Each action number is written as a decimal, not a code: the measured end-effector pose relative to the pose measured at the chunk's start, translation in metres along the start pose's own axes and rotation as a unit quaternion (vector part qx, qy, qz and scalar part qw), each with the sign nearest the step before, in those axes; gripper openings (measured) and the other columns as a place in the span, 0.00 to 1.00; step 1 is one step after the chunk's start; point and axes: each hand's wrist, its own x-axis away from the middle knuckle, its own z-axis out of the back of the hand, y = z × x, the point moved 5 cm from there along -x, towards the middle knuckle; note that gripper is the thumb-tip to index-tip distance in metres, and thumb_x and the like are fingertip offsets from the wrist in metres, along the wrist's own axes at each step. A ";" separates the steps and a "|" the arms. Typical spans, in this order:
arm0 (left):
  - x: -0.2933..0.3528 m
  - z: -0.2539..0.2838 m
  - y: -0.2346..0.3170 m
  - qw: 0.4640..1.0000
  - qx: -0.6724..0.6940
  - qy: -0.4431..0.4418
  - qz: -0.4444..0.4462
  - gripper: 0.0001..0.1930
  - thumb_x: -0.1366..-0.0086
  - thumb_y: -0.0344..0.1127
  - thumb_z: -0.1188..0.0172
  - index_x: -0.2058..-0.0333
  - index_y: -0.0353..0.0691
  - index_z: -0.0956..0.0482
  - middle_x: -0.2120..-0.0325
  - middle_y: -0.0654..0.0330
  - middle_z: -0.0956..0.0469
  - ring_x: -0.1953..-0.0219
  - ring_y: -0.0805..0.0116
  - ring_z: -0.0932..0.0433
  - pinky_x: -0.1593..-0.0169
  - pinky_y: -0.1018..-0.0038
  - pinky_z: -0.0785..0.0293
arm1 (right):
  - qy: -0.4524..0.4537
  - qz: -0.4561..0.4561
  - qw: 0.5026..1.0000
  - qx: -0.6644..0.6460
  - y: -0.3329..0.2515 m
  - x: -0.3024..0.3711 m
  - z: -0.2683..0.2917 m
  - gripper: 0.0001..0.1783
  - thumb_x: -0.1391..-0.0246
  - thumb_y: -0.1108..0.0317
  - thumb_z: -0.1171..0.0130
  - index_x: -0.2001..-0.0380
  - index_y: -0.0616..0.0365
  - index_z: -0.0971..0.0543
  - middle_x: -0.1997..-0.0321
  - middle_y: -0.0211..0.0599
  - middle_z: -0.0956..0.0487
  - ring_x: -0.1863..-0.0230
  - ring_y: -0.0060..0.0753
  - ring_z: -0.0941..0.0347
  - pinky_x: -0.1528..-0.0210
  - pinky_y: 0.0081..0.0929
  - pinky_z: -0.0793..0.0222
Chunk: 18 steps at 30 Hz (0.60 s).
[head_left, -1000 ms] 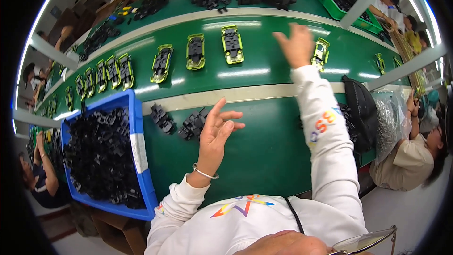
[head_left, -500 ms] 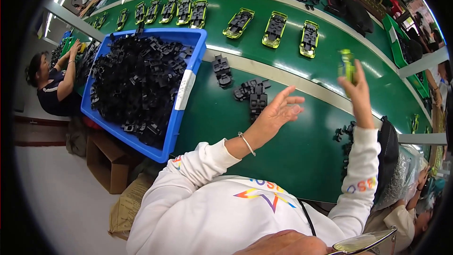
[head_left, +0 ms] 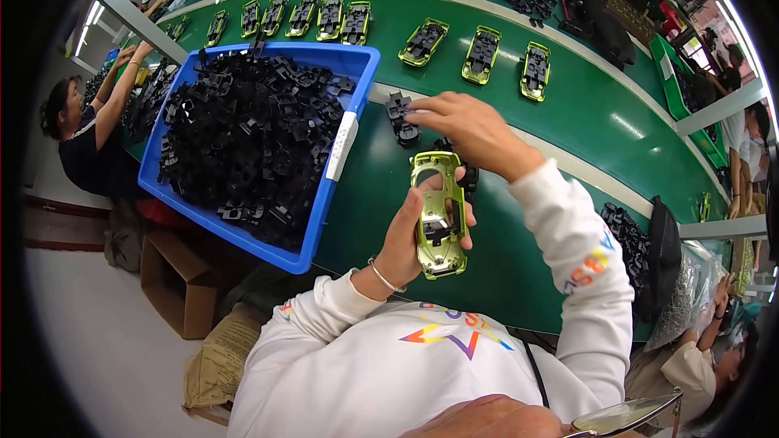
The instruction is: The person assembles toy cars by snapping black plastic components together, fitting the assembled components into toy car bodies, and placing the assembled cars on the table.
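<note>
My left hand (head_left: 399, 237) grips a shiny yellow-green toy car body shell (head_left: 451, 264), its hollow inside turned up, thumb on one side and fingertips round the other. A small black piece (head_left: 438, 232) sits inside the shell. My right hand (head_left: 479, 131) reaches across above it, palm down, with fingers stretched out. Its fingertips meet the right edge of a black plastic chassis part (head_left: 398, 120) lying flat on the green table; the thumb is hidden. More black parts (head_left: 468, 182) lie partly hidden behind the shell and my left hand.
A blue tray (head_left: 312, 227) heaped with black parts stands at left. Beyond a pale rail, several green car shells with black chassis (head_left: 481, 55) lie in a row on the green surface. Loose black parts (head_left: 626, 243) and a clear bag (head_left: 686, 296) are at right. Other people sit nearby.
The green car shell has come from the far right into my left hand, in front of me. My right hand has let it go and moved left to the black chassis part.
</note>
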 end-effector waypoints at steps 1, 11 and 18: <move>0.004 0.002 0.002 1.000 -0.002 -0.002 -0.002 0.40 0.31 0.68 0.57 0.34 0.41 0.42 0.62 0.52 0.23 0.67 0.64 0.19 0.62 0.73 0.21 | -0.038 0.074 0.992 0.093 -0.005 -0.014 -0.014 0.26 0.49 0.78 0.46 0.45 0.49 0.25 0.39 0.28 0.27 0.45 0.33 0.28 0.46 0.31 0.31; 0.016 0.039 0.027 0.992 -0.002 0.100 -0.071 0.36 0.29 0.67 0.60 0.36 0.44 0.38 0.61 0.54 0.22 0.65 0.62 0.18 0.60 0.70 0.21 | -0.088 0.122 0.966 0.210 0.016 -0.037 -0.032 0.17 0.45 0.70 0.47 0.51 0.50 0.25 0.58 0.30 0.27 0.54 0.31 0.28 0.53 0.29 0.30; -0.008 0.030 0.021 0.987 0.014 0.123 -0.100 0.37 0.29 0.69 0.65 0.36 0.46 0.37 0.59 0.56 0.22 0.64 0.64 0.18 0.61 0.71 0.20 | 0.055 -0.100 0.993 0.037 0.001 0.022 0.049 0.31 0.48 0.71 0.37 0.39 0.59 0.31 0.54 0.40 0.27 0.52 0.39 0.28 0.46 0.31 0.32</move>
